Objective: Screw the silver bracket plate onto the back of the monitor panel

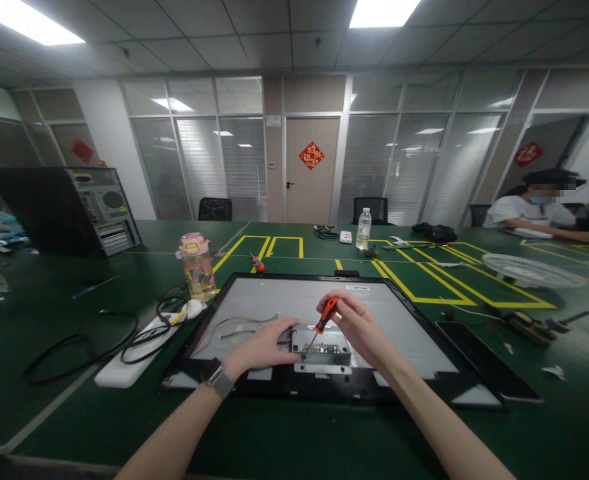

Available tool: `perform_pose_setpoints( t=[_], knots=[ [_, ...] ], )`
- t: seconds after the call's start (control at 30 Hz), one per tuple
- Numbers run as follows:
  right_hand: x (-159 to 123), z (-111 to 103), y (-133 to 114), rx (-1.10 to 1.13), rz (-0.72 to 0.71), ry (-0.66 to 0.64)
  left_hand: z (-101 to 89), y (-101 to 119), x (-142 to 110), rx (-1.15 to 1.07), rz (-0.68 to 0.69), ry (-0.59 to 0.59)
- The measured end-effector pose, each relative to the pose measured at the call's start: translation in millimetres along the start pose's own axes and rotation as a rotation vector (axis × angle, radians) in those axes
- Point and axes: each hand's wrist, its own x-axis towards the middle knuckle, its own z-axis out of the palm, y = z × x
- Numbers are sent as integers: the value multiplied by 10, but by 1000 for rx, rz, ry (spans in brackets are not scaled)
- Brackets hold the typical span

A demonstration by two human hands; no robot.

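My right hand (357, 323) is closed on the orange and black handle of a screwdriver (329, 312). The tool tilts, and its thin shaft runs down to the left edge of a silver metal bracket (330, 368). Against the bracket's left side rests my left hand (267, 343), thumb and fingers apart and steadying it; a watch is on that wrist. Beneath the bracket lies a large flat screen panel (399, 313) with a grey back and black frame. Thin wires (234, 322) lie on the panel left of the bracket. The screwdriver tip is too small to make out.
Left of the panel are a white power strip (124, 367), black cables (82, 373) and a pink-lidded bottle (197, 267). An open computer case (64, 210) stands farther left. A dark flat panel (484, 360) lies at right, with a clear water bottle (363, 229) behind. Another person (534, 210) sits far right.
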Motion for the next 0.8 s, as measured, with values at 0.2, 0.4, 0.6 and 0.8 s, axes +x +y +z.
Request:
perform_pose_setpoints(
  t=[0.2, 0.4, 0.6, 0.8],
  knots=[
    [-21, -5, 2, 14, 28, -52, -4, 10, -8, 5, 5, -2],
    [-19, 24, 1, 19, -10, -41, -20, 44, -7, -9, -21, -7],
    [-15, -13, 44, -19, 13, -35, -25, 56, -11, -6, -19, -9],
    [-19, -25, 43, -6, 42, -30, 0, 20, -4, 8, -18, -8]
  ],
)
